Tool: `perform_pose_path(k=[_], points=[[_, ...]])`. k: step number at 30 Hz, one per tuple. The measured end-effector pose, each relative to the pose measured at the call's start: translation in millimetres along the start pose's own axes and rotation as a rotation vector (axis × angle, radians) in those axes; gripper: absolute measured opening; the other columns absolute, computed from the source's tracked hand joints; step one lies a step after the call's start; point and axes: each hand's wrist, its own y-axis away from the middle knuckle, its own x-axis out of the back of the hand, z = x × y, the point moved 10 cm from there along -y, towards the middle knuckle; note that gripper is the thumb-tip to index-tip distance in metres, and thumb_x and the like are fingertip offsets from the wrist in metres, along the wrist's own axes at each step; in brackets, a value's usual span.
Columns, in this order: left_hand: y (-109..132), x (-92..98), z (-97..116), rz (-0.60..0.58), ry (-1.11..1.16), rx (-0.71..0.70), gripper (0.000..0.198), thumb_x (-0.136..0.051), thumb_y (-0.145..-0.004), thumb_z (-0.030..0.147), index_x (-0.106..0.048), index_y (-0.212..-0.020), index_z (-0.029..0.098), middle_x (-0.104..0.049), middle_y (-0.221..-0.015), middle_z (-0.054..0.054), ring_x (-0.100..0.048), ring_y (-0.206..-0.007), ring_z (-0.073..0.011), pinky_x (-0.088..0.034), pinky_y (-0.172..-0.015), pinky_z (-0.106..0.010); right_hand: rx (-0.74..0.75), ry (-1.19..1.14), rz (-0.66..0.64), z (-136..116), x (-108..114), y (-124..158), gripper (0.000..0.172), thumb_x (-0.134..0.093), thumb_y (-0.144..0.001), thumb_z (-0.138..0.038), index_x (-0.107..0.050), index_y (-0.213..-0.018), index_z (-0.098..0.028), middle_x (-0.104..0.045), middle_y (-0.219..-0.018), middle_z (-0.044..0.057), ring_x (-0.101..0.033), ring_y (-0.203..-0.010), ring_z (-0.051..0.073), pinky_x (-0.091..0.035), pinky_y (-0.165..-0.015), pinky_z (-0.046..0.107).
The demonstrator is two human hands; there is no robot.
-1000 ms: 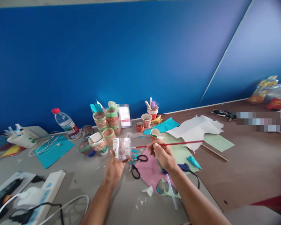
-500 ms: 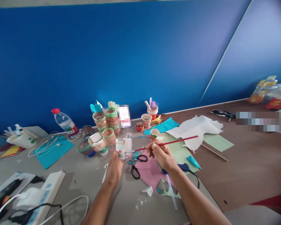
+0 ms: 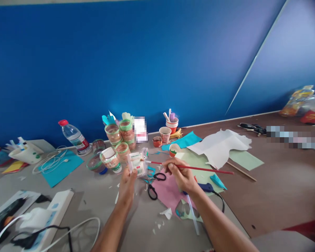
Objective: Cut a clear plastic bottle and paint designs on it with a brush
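My left hand is closed around a clear plastic container with a white printed label, lifted above the grey table. In my right hand is a thin red paintbrush, pinched between thumb and fingers. Its pale tip points left, close to the container's right side; whether it touches I cannot tell. Black-handled scissors lie below, beside pink paper. Under my right forearm is a blue glue gun with a clear glue stick.
Stacked decorated cups stand behind my left hand, near a water bottle. Small paper cups line the wall. White paper lies to the right. A power strip with cables is at the front left.
The paintbrush has tipped: its handle end is lower and its tip higher. The container has turned in my left hand, with its label now facing me at a tilt.
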Motion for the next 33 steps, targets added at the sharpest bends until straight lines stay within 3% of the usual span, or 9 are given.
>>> perform_pose_path(k=[3, 7, 11, 15, 20, 24, 28, 33], points=[[0, 3.4, 4, 0.028, -0.068, -0.022, 0.049, -0.068, -0.073, 0.048, -0.06, -0.113, 0.02, -0.069, -0.112, -0.01, -0.062, -0.108, -0.0267, -0.044, -0.093, -0.038, -0.036, 0.016, -0.078, 5, -7, 2, 0.027, -0.045, -0.096, -0.031, -0.067, -0.085, -0.018, -0.056, -0.064, 0.001, -0.051, -0.058, 0.012, -0.041, -0.053, 0.024], [-1, 7.6, 3, 0.044, -0.11, -0.046, 0.052, -0.07, -0.072, 0.048, -0.057, -0.114, 0.021, -0.069, -0.11, -0.009, -0.063, -0.106, -0.0272, -0.044, -0.093, -0.04, 0.05, 0.073, -0.003, -3, 2, 1, 0.024, -0.045, -0.096, -0.03, -0.067, -0.095, -0.019, -0.06, -0.072, 0.003, -0.053, -0.062, 0.013, -0.043, -0.057, 0.026], [-2, 15.4, 2, 0.097, -0.144, -0.047, 0.054, -0.072, -0.069, 0.048, -0.056, -0.113, 0.02, -0.069, -0.108, -0.009, -0.064, -0.103, -0.027, -0.045, -0.091, -0.041, 0.007, 0.077, -0.099, 0, -8, 0, 0.028, -0.045, -0.096, -0.031, -0.067, -0.086, -0.018, -0.057, -0.063, 0.001, -0.051, -0.056, 0.012, -0.041, -0.053, 0.025], [-2, 13.3, 5, 0.079, -0.154, -0.073, 0.057, -0.074, -0.069, 0.046, -0.054, -0.117, 0.021, -0.067, -0.113, -0.011, -0.063, -0.105, -0.0262, -0.046, -0.091, -0.04, 0.036, 0.053, -0.005, -3, 0, 0, 0.026, -0.046, -0.095, -0.033, -0.067, -0.093, -0.019, -0.061, -0.072, 0.003, -0.054, -0.061, 0.013, -0.044, -0.056, 0.026], [0, 14.6, 12, 0.116, -0.214, -0.105, 0.056, -0.075, -0.068, 0.045, -0.054, -0.114, 0.019, -0.067, -0.112, -0.011, -0.064, -0.103, -0.0261, -0.047, -0.09, -0.039, -0.05, -0.02, -0.076, 5, -9, 0, 0.028, -0.047, -0.095, -0.034, -0.068, -0.085, -0.018, -0.057, -0.062, 0.001, -0.051, -0.055, 0.012, -0.042, -0.051, 0.024], [2, 13.8, 15, 0.116, -0.266, -0.102, 0.057, -0.074, -0.068, 0.045, -0.053, -0.115, 0.019, -0.067, -0.112, -0.012, -0.063, -0.103, -0.0267, -0.047, -0.09, -0.04, -0.022, -0.038, 0.037, 3, 2, -1, 0.027, -0.048, -0.094, -0.037, -0.068, -0.09, -0.019, -0.061, -0.068, 0.003, -0.052, -0.058, 0.013, -0.043, -0.054, 0.026], [2, 15.1, 16, 0.128, -0.272, -0.103, 0.058, -0.074, -0.068, 0.044, -0.053, -0.116, 0.02, -0.066, -0.114, -0.012, -0.063, -0.104, -0.0271, -0.046, -0.092, -0.041, -0.086, -0.054, -0.079, 8, -10, 0, 0.031, -0.049, -0.094, -0.038, -0.068, -0.081, -0.017, -0.057, -0.061, 0.002, -0.05, -0.053, 0.012, -0.041, -0.05, 0.025], [2, 16.3, 17, 0.143, -0.275, -0.123, 0.059, -0.076, -0.065, 0.043, -0.054, -0.113, 0.019, -0.067, -0.11, -0.012, -0.064, -0.102, -0.0272, -0.047, -0.091, -0.042, -0.039, -0.069, 0.069, 3, 4, -1, 0.029, -0.05, -0.093, -0.04, -0.068, -0.088, -0.018, -0.061, -0.068, 0.003, -0.052, -0.057, 0.013, -0.043, -0.053, 0.026]])
